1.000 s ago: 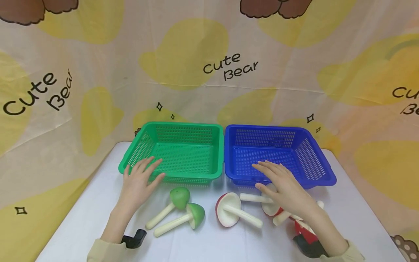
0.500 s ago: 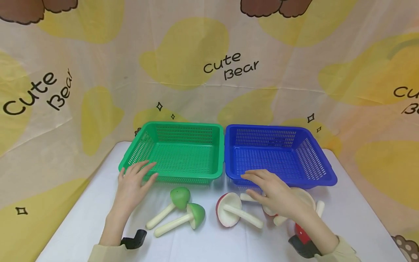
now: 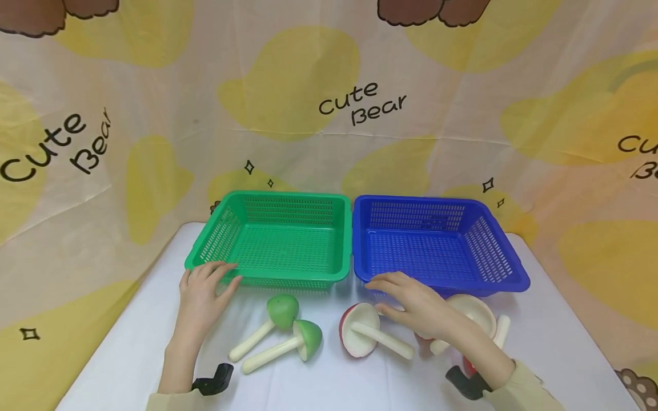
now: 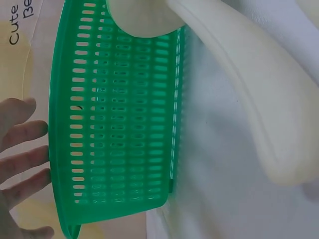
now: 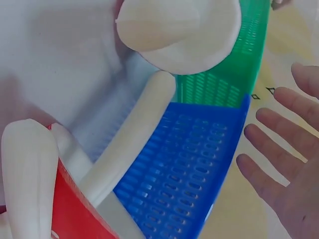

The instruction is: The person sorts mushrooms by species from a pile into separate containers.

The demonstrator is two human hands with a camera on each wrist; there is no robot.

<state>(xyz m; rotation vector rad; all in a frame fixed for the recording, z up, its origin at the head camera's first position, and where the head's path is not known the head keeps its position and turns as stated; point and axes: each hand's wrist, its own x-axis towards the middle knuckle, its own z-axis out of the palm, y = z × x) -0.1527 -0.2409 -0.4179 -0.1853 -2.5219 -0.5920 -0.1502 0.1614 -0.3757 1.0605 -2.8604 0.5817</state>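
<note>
My left hand point(image 3: 199, 308) hovers with spread, relaxed fingers by the near left corner of the green basket point(image 3: 290, 209), overlapping its rim in the head view. To its right lie two toy mushrooms, a rear green mushroom point(image 3: 283, 311) and a front green mushroom point(image 3: 309, 339), both with cream stems. My right hand point(image 3: 418, 305), fingers loosely extended, is over the near edge of the blue basket point(image 3: 415, 216). Its thumb is close to a red-capped mushroom point(image 3: 360, 319) lying with its white underside up. Neither hand holds anything. More red mushrooms lie partly hidden beneath the right forearm, including a white cap underside point(image 3: 477, 313).
Both baskets stand side by side at the back of the white table point(image 3: 329, 382), against a printed cloth backdrop point(image 3: 288, 85). Black straps sit at both wrists, a left strap point(image 3: 215, 381) and a right strap point(image 3: 466, 383).
Both hands have drawn back toward the near side. The right hand has also shifted left, toward the middle red mushroom; the left has moved slightly left. The mushrooms and baskets have stayed put.
</note>
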